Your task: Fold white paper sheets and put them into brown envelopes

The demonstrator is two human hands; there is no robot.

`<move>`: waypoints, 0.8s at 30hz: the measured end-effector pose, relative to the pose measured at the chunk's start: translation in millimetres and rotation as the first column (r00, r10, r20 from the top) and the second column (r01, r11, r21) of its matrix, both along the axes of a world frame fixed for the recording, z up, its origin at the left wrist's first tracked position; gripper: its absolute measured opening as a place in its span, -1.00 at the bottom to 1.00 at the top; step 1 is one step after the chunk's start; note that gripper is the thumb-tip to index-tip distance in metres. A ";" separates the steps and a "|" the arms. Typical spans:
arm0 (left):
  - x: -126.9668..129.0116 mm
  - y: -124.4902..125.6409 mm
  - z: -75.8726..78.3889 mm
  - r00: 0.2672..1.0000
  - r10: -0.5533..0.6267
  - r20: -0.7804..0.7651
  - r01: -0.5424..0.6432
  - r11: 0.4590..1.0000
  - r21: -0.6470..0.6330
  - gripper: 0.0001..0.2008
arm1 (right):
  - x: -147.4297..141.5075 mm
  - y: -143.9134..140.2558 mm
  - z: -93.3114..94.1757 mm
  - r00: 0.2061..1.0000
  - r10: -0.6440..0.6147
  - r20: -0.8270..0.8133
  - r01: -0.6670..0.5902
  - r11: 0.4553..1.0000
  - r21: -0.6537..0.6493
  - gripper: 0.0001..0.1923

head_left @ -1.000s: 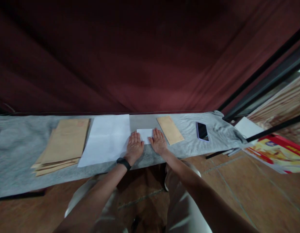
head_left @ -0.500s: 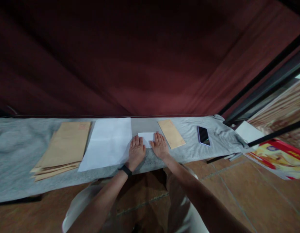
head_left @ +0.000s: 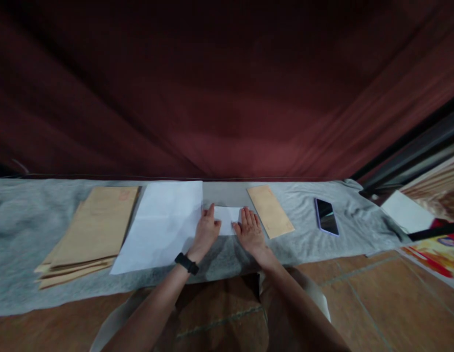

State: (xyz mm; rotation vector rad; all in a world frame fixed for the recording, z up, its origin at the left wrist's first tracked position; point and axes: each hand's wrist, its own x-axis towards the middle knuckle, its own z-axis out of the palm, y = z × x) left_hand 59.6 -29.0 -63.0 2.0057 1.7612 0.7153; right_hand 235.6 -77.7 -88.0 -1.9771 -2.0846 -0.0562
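Folded white paper [head_left: 227, 220] on grey-covered table [head_left: 25, 220], pressed flat under left hand [head_left: 207, 230] and right hand [head_left: 251, 231], both open-palmed. Fold apparently made; single brown envelope [head_left: 270, 211] just right, not yet filled.

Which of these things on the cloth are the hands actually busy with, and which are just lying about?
In hand:
small folded white paper, under left hand and right hand

Lying about:
large white sheet
stack of brown envelopes
single brown envelope
phone
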 end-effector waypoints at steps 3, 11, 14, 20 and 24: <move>-0.8 3.2 1.6 0.996 0.006 0.089 0.002 0.996 -0.092 -0.28 | 1.0 0.9 4.1 1.000 0.000 -0.004 0.000 1.000 -0.015 -0.33; -8.9 9.8 10.5 0.874 0.123 0.471 0.045 0.943 -0.328 -0.43 | 10.3 5.9 13.1 0.987 0.028 -0.155 -0.036 0.998 -0.047 -0.37; -8.6 6.3 15.8 0.705 0.186 0.684 0.105 0.927 -0.360 -0.53 | 14.6 12.9 14.9 0.947 0.011 -0.321 -0.017 1.000 -0.017 -0.35; -10.1 -0.7 30.5 0.526 0.207 0.825 0.141 0.935 -0.324 -0.68 | 28.5 36.5 19.4 0.582 -0.198 -0.789 0.158 0.979 -0.129 -0.32; -11.5 -2.0 34.0 0.537 0.213 0.816 0.137 0.933 -0.334 -0.70 | 34.3 42.5 22.0 0.261 -0.239 -0.935 0.021 0.970 -0.242 -0.52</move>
